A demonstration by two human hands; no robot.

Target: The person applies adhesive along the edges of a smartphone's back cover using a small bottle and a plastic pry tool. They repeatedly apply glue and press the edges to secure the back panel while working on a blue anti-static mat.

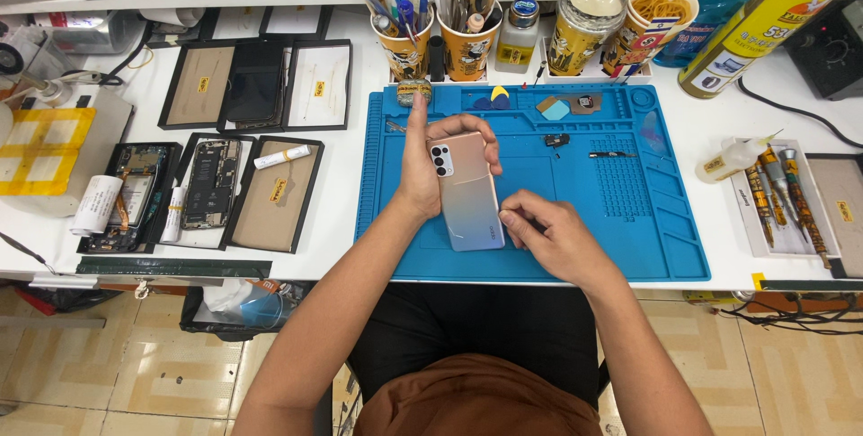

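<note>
left hand [422, 166] grips phone [469, 191] upper end, back up; right hand [550, 234] pinches lower right edge, over blue mat [629, 211].

White desk [346, 211], crowded from edge to edge. In the middle, a blue work mat [620, 220] with small parts and picks scattered along its far rim. Left of the mat – shallow black trays [270, 85] in two rows, some with brown pads, some with opened phones [211, 182], plus a white tube [280, 156] and a white roll [96, 204]. Further left, a yellow-taped block [43, 150]. Behind the mat – paper cups [402, 49] stuffed with pens, brushes and tweezers, a small bottle [519, 36], a glass jar [584, 22], a cup of rubber bands [649, 27]. On the right, a yellow spray can [764, 27] lying tilted, a squeeze bottle [730, 160], a row of screwdrivers [780, 198] on a white tray
</note>
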